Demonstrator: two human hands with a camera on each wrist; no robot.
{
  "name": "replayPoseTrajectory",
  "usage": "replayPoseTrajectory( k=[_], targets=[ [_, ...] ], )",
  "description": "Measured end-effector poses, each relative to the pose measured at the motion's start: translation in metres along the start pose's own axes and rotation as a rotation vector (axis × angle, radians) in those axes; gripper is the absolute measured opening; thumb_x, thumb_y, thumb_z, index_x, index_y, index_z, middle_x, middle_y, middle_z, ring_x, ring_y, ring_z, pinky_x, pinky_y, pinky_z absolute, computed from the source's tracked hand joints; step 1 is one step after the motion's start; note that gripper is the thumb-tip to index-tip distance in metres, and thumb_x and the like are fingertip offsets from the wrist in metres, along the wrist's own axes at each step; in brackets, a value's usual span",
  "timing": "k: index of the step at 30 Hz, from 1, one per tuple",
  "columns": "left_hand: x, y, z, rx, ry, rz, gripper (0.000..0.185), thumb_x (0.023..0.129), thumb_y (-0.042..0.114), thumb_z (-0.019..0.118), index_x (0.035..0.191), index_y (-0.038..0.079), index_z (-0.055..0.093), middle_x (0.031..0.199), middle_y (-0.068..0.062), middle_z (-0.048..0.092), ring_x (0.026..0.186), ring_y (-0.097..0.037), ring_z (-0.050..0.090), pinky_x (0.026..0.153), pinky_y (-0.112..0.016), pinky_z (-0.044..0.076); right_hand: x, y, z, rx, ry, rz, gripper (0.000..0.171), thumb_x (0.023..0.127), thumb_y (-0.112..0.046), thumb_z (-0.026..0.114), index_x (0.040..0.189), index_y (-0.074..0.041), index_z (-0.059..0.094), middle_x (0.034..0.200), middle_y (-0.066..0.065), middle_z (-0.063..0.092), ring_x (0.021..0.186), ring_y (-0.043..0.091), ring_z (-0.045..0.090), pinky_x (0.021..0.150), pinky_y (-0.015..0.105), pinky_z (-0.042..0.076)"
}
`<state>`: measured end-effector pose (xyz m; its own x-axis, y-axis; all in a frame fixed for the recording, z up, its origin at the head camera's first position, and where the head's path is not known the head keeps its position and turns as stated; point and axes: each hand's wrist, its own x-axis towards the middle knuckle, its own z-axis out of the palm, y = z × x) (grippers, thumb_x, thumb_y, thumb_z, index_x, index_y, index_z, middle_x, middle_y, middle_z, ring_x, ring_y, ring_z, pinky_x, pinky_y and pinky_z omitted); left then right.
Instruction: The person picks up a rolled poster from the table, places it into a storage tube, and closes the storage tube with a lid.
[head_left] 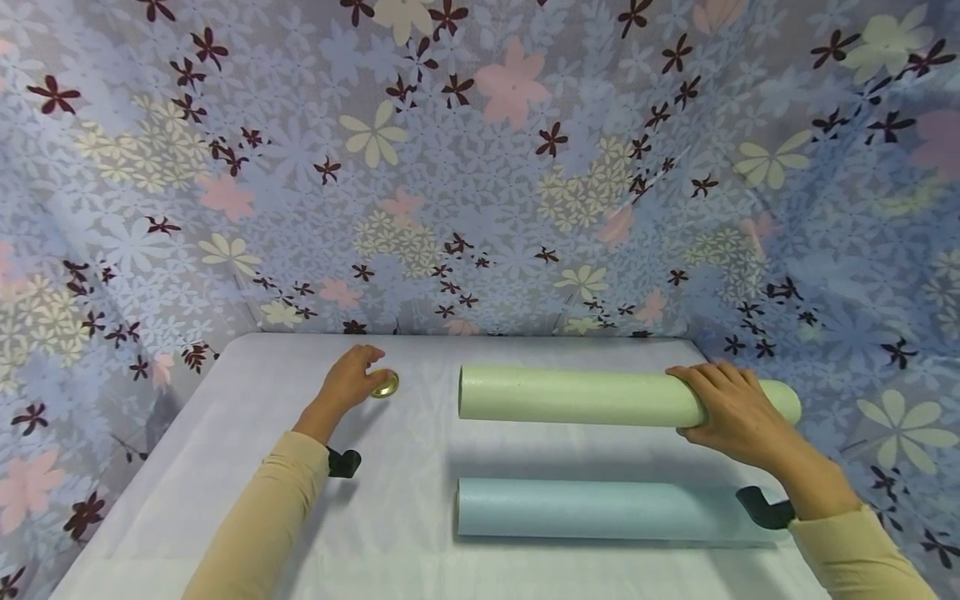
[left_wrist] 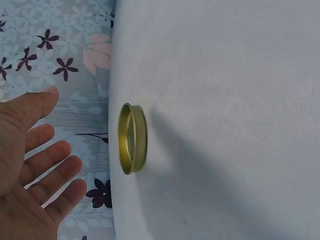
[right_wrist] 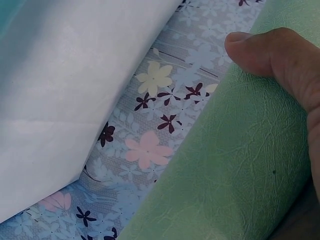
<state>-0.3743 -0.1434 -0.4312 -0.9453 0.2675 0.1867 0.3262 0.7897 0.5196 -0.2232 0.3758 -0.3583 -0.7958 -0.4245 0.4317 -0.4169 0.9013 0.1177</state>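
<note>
A floral cloth backdrop (head_left: 480, 167), pale blue with pink, cream and dark maroon flowers, fills the upper two thirds of the head view and drapes down both sides. Below it a white table (head_left: 405, 542) takes the lower middle of the frame.

On the table's right half lie two long foam rollers, parallel to each other and to the table's far edge. The green foam roller (head_left: 577, 396) is the farther one, at centre right; its right end looks raised off the cloth, judging by the shadow beneath it. The light blue foam roller (head_left: 600, 507) lies flat nearer the camera, apart from the green one.

The right hand (head_left: 731, 408), in a beige sleeve (head_left: 862, 550), grips the green roller close to its right end, fingers curled over the top. In the right wrist view the thumb (right_wrist: 270, 50) presses the roller's wrinkled green skin (right_wrist: 225, 170), with the backdrop and the table edge behind.

The left hand (head_left: 348, 383) sits left of centre near the table's far edge, just beside a small gold metal ring (head_left: 386, 384). In the left wrist view that hand (left_wrist: 30, 160) is spread, fingers relaxed and holding nothing, while the ring (left_wrist: 132, 138) lies on the white cloth a short gap from the fingertips.
</note>
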Motion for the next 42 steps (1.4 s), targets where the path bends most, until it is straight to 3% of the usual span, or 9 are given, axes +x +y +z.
replayPoseTrajectory(
  k=[14, 27, 42],
  targets=[
    [0.01, -0.01, 0.014, 0.047, -0.07, -0.036, 0.05, 0.088, 0.026, 0.063, 0.128, -0.003, 0.053, 0.125, -0.024, 0.054, 0.118, -0.041, 0.049, 0.098, -0.052, 0.041, 0.001, 0.003, 0.005, 0.01, -0.01, 0.002, 0.081, 0.053, -0.026, 0.088, 0.125, -0.014, 0.052, 0.107, 0.009, 0.06, 0.1, 0.032, 0.049, 0.076, 0.05, 0.036],
    [0.015, -0.023, 0.027, 0.126, -0.126, -0.069, 0.064, 0.085, 0.033, 0.066, 0.134, -0.004, 0.046, 0.13, -0.028, 0.048, 0.121, -0.044, 0.044, 0.098, -0.055, 0.04, 0.0, 0.006, 0.008, 0.002, -0.016, 0.011, 0.08, 0.054, -0.026, 0.088, 0.125, -0.014, 0.052, 0.107, 0.008, 0.06, 0.098, 0.03, 0.049, 0.074, 0.048, 0.036],
    [0.015, -0.019, 0.035, 0.184, -0.157, -0.111, 0.071, 0.084, 0.038, 0.067, 0.135, -0.004, 0.043, 0.133, -0.029, 0.044, 0.123, -0.045, 0.042, 0.097, -0.06, 0.038, -0.004, 0.009, 0.01, 0.0, -0.015, 0.006, 0.081, 0.054, -0.025, 0.087, 0.126, -0.014, 0.051, 0.108, 0.009, 0.06, 0.097, 0.031, 0.051, 0.075, 0.049, 0.037]
  ],
)
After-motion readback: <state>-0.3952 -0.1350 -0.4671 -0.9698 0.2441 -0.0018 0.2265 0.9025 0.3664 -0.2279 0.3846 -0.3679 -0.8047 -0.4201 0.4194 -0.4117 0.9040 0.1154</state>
